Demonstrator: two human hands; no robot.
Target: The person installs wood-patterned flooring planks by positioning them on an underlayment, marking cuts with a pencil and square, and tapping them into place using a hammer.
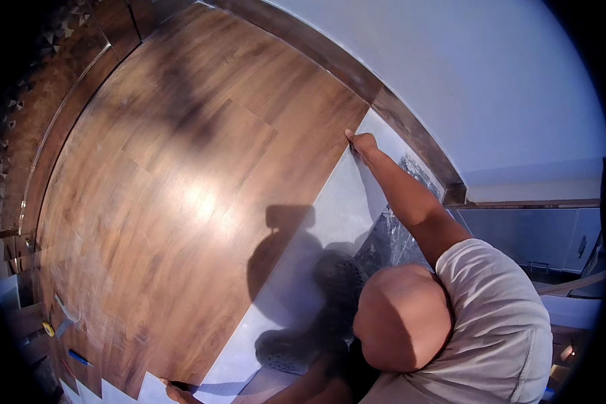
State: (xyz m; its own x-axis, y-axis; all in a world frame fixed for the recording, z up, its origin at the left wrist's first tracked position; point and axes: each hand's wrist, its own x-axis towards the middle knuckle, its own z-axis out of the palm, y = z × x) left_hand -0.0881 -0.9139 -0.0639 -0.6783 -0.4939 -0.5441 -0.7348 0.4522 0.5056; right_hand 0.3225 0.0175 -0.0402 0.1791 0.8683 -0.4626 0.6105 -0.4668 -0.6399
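Observation:
Neither my left hand nor my right hand is visible. Below me a co-worker (491, 316) in a pale T-shirt bends over wood-look flooring (168, 135), head down. The co-worker's raised hand (361, 143) grips or presses the far end of the plank edge beside white underlay (326, 202). A second hand (176, 394), apparently the co-worker's, touches the same edge at the bottom, partly cut off. Dark perforated shoes (279, 347) rest on the underlay. A shadow of a head with a boxy device falls across the boards.
A white wall (485, 87) with dark skirting (411, 128) curves along the right. Grey plastic sheeting (394, 242) lies beside the underlay. A blue pen-like tool (79, 357) and a yellow tool (48, 328) lie at lower left. A grey cabinet (532, 236) stands at right.

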